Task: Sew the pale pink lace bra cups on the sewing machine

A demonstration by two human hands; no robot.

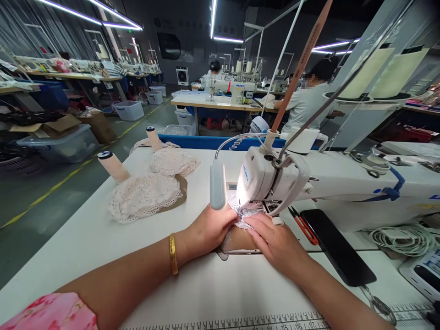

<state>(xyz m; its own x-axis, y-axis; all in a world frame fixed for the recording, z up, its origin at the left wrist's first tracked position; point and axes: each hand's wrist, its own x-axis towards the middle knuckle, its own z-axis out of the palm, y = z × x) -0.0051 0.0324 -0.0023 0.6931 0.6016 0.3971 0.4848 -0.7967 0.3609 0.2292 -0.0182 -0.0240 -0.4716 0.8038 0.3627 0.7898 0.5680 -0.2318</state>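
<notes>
A white sewing machine [256,176] stands over the table, its lamp [217,185] hanging beside the needle area. Under the presser foot lies a piece of pale lace [244,224]. My left hand [211,229] pinches the lace at its left edge, thumb and fingers together just left of the needle. From the right, my right hand [275,240] rests on the lace with its fingers stretched forward and lying flat, close to the presser foot. The needle itself is hard to make out behind the machine head and fingers.
Lace pieces [144,197] lie stacked at left beside thread spools [113,166]. On the right are orange-handled snips [304,227], a black phone [338,245] and a coiled white cable [402,240]. A ruler tape [240,322] runs along the front. Co-workers sit at machines beyond.
</notes>
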